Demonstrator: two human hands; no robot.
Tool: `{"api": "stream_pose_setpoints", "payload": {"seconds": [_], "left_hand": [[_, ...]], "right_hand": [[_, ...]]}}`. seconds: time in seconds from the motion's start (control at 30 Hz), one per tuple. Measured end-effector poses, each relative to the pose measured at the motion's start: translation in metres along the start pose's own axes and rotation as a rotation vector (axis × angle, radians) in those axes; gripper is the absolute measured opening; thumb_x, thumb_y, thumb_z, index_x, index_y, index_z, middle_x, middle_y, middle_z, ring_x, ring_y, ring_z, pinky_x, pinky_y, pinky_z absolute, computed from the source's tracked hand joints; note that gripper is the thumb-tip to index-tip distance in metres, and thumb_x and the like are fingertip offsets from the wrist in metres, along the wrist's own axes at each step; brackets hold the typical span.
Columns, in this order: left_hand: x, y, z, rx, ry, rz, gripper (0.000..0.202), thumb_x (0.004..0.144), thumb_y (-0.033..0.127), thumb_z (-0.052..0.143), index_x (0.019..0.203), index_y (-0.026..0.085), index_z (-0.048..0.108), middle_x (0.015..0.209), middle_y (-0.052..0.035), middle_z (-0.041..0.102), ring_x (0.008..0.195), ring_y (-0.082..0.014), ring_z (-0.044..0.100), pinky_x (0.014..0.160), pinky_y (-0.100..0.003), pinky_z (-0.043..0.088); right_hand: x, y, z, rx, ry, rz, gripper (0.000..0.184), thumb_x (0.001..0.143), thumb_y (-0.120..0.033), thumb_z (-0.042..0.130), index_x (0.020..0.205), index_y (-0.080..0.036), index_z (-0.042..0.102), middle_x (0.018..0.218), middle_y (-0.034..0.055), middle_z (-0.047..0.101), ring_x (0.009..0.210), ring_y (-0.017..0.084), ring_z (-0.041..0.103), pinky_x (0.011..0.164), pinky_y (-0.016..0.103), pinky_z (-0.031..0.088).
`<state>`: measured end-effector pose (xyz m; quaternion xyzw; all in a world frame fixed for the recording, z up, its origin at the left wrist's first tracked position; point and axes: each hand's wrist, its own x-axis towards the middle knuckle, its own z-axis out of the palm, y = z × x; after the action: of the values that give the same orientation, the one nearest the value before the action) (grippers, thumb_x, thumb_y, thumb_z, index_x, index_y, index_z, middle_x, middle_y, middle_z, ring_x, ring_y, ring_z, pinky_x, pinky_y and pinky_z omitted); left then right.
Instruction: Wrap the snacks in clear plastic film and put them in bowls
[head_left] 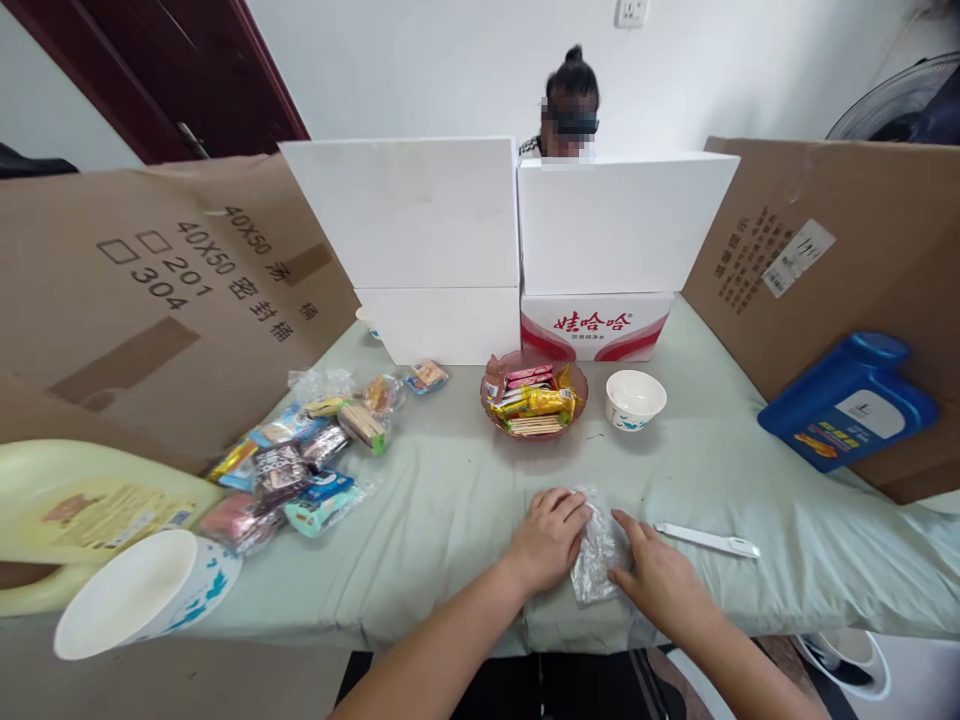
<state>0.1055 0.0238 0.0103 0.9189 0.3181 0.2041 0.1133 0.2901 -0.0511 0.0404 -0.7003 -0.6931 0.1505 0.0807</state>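
- The clear plastic wrap lay on the green cloth, near the edge in front of me, between my two hands.
- My left hand rested palm down, with its fingers on the left side of the plastic. The fingers lay close to each other. I could not tell if they were pinching any of it.
- My right hand was on the other side. Its thumb and pointing finger were spread wide, by the right edge, with nothing squeezed between them.
- The plastic looked thin, crinkly and very light. I guessed it would be soft and floppy, bend any way, and slide about on the cloth.
- It looked a bit shiny, so I thought it could slip under dry fingers. A hard tug might rip it.
- The best place to hold it seemed to be the two long sides, or a corner pinched with finger and thumb, while the other hand kept it flat.
- A white tool lay just right of my right hand. Past the plastic stood a red dish of snacks and a white bowl.
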Motion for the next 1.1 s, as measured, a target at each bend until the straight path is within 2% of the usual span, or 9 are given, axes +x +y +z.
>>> {"api": "stream_pose_setpoints", "payload": {"seconds": [0.1, 0.17, 0.23, 0.4, 0.47, 0.6, 0.7, 0.9, 1.1], "left_hand": [[0.000, 0.001, 0.000, 0.008, -0.049, 0.007, 0.041, 0.086, 0.014, 0.055, 0.126, 0.024, 0.054, 0.135, -0.0030, 0.056, 0.120, -0.0250, 0.045, 0.099, -0.044, 0.039], [0.000, -0.002, -0.003, 0.023, -0.086, 0.015, 0.042, 0.087, 0.015, 0.054, 0.128, 0.026, 0.053, 0.137, -0.0022, 0.054, 0.122, -0.0250, 0.045, 0.098, -0.044, 0.039], [0.002, -0.009, -0.008, 0.065, -0.105, 0.007, 0.043, 0.087, 0.016, 0.054, 0.128, 0.028, 0.053, 0.139, -0.0017, 0.053, 0.122, -0.0261, 0.045, 0.098, -0.046, 0.039], [0.006, -0.022, -0.026, 0.238, 0.061, -0.227, 0.035, 0.087, 0.011, 0.050, 0.119, 0.018, 0.060, 0.128, -0.0121, 0.058, 0.118, -0.0321, 0.047, 0.094, -0.051, 0.040], [0.006, -0.017, -0.026, 0.185, 0.079, -0.110, 0.028, 0.089, 0.012, 0.047, 0.111, 0.017, 0.063, 0.115, -0.0120, 0.062, 0.111, -0.0279, 0.051, 0.093, -0.046, 0.042], [0.001, -0.005, -0.013, -0.019, -0.074, 0.239, 0.016, 0.088, 0.025, 0.058, 0.102, 0.021, 0.065, 0.106, -0.0047, 0.065, 0.108, -0.0219, 0.053, 0.093, -0.037, 0.042], [-0.004, -0.004, -0.005, -0.110, -0.064, 0.184, 0.017, 0.086, 0.027, 0.063, 0.102, 0.021, 0.065, 0.110, -0.0038, 0.065, 0.112, -0.0217, 0.051, 0.098, -0.037, 0.039], [-0.005, -0.010, -0.008, -0.285, -0.048, 0.139, 0.014, 0.085, 0.020, 0.060, 0.097, 0.022, 0.066, 0.106, -0.0022, 0.068, 0.110, -0.0204, 0.054, 0.099, -0.038, 0.040], [-0.008, -0.018, 0.000, -0.427, -0.006, 0.007, 0.064, 0.081, 0.003, 0.042, 0.142, 0.020, 0.034, 0.110, -0.0064, 0.067, 0.103, -0.0199, 0.059, 0.094, -0.041, 0.047]], "right_hand": [[-0.024, 0.000, 0.011, -0.136, 0.222, -0.294, 0.049, 0.086, -0.032, 0.058, 0.133, -0.020, 0.050, 0.123, 0.0128, 0.060, 0.113, 0.028, 0.057, 0.094, 0.042, 0.043], [-0.037, -0.004, 0.022, -0.195, 0.282, -0.543, 0.057, 0.084, -0.037, 0.060, 0.137, -0.020, 0.046, 0.138, 0.0112, 0.052, 0.130, 0.029, 0.042, 0.106, 0.044, 0.033], [-0.047, -0.008, 0.035, -0.264, 0.298, -0.643, 0.069, 0.080, -0.039, 0.063, 0.141, -0.016, 0.041, 0.147, 0.0114, 0.043, 0.137, 0.029, 0.033, 0.109, 0.043, 0.029], [-0.058, -0.014, 0.050, -0.375, 0.330, -0.601, 0.072, 0.078, -0.035, 0.060, 0.143, -0.013, 0.039, 0.152, 0.0099, 0.036, 0.140, 0.029, 0.027, 0.109, 0.043, 0.026], [-0.058, -0.014, 0.051, -0.371, 0.352, -0.595, 0.069, 0.080, -0.035, 0.058, 0.143, -0.013, 0.040, 0.151, 0.0094, 0.038, 0.139, 0.029, 0.028, 0.109, 0.043, 0.026], [-0.059, -0.010, 0.052, -0.295, 0.362, -0.616, 0.056, 0.086, -0.034, 0.055, 0.138, -0.017, 0.046, 0.141, 0.0079, 0.051, 0.130, 0.025, 0.042, 0.105, 0.040, 0.032], [-0.059, -0.004, 0.049, -0.208, 0.344, -0.580, 0.045, 0.088, -0.029, 0.055, 0.132, -0.021, 0.052, 0.130, 0.0076, 0.059, 0.117, 0.023, 0.054, 0.098, 0.037, 0.038], [-0.038, -0.007, 0.020, 0.070, 0.299, -0.537, 0.022, 0.092, -0.015, 0.045, 0.104, -0.023, 0.062, 0.106, 0.0055, 0.067, 0.117, 0.022, 0.055, 0.100, 0.041, 0.039], [0.014, -0.014, 0.001, 0.137, 0.090, -0.212, 0.024, 0.098, -0.023, 0.035, 0.099, -0.022, 0.059, 0.091, 0.0029, 0.069, 0.081, 0.015, 0.064, 0.071, 0.026, 0.045]]}}
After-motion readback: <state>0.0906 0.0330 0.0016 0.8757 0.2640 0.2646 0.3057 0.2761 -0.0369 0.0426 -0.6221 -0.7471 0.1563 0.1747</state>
